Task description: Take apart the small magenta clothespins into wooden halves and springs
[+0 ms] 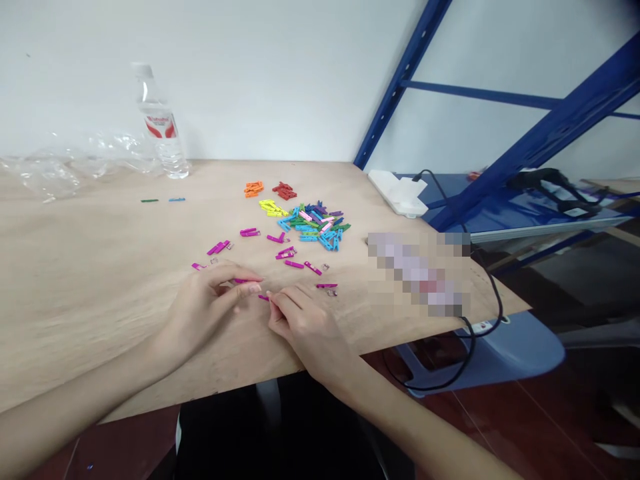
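Observation:
Near the table's front edge, my left hand (210, 300) pinches a magenta clothespin piece (245, 281) between thumb and fingers. Just to its right, my right hand (303, 317) is closed on another magenta clothespin piece (263, 298), mostly hidden by the fingertips. Around both hands lie loose magenta clothespin halves (293, 265) and small metal springs (326, 267). Beyond them is a mixed heap of small clothespins (320, 223) in blue, green, purple and pink. Yellow clothespins (273, 208), orange clothespins (253, 189) and red clothespins (285, 191) form separate little piles.
A water bottle (163, 130) stands at the back left beside clear crumpled plastic (85, 160). One green piece (149, 201) and one blue piece (177, 199) lie apart. A white power adapter (400, 193), black cable (493, 280) and blurred-out object (415, 270) occupy the right.

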`<state>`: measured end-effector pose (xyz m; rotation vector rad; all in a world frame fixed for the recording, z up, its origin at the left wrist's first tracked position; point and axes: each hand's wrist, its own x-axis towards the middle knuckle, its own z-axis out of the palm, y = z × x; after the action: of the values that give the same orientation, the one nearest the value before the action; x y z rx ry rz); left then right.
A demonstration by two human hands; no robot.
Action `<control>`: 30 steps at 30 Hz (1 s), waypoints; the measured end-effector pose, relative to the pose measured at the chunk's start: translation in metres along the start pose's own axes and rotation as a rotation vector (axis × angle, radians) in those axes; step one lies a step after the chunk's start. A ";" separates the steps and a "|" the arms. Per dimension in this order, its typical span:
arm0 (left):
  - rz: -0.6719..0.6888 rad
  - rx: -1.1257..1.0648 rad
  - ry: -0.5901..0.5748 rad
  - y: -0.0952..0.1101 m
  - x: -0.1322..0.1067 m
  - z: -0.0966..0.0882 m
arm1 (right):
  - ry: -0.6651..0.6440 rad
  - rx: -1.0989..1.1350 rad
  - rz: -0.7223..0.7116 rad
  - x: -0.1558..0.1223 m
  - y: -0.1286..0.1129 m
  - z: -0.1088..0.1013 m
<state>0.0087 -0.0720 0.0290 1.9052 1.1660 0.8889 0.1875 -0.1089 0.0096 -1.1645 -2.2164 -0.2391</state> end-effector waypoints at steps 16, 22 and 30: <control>0.109 0.143 -0.115 -0.009 -0.006 0.001 | -0.188 -0.270 -0.255 0.003 0.006 -0.004; 0.048 0.128 -0.126 -0.011 -0.008 0.001 | -0.313 -0.282 -0.320 0.009 0.013 -0.012; 0.123 0.130 -0.166 -0.006 -0.006 0.002 | -0.349 -0.264 -0.384 0.008 0.026 -0.010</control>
<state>0.0062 -0.0756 0.0216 2.1318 1.0382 0.7176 0.2093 -0.0920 0.0189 -0.9556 -2.7802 -0.5344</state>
